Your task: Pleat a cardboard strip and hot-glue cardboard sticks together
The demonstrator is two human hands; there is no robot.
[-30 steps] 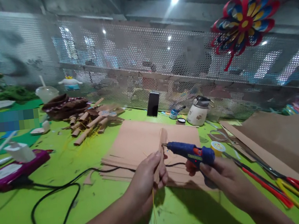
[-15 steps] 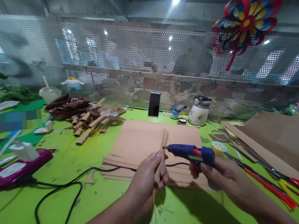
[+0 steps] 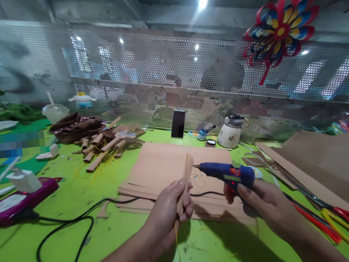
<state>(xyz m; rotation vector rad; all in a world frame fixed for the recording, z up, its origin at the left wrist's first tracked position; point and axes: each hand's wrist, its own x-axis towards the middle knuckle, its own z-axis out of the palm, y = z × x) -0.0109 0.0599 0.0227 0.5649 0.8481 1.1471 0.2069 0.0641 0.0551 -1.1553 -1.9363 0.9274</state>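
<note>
My left hand (image 3: pixel 171 202) is closed around a narrow folded strip of brown paper (image 3: pixel 187 168), held upright and tilted slightly right. Thin yellow strands hang below that hand. In my right hand (image 3: pixel 262 201) is a blue hot glue gun (image 3: pixel 226 172), my fingers wrapped round its handle. Its nozzle points left, close to the strip's upper part, with a small gap between them. Beneath both hands lies a stack of brown paper sheets (image 3: pixel 159 160) on the green table. A black cord (image 3: pixel 107 201) runs across the sheets to the left.
Left of me sits a purple power strip (image 3: pixel 21 199) with a white plug. Rolled paper tubes (image 3: pixel 107 147) are piled behind it. A phone (image 3: pixel 178 123) leans at the back, near a white bottle (image 3: pixel 230 132). Scissors (image 3: pixel 328 208) and brown paper (image 3: pixel 332 159) lie at the right.
The glue gun has moved right, its nozzle now farther from the paper strip's edge. My left hand has turned the strip a little. The whole view has shifted slightly.
</note>
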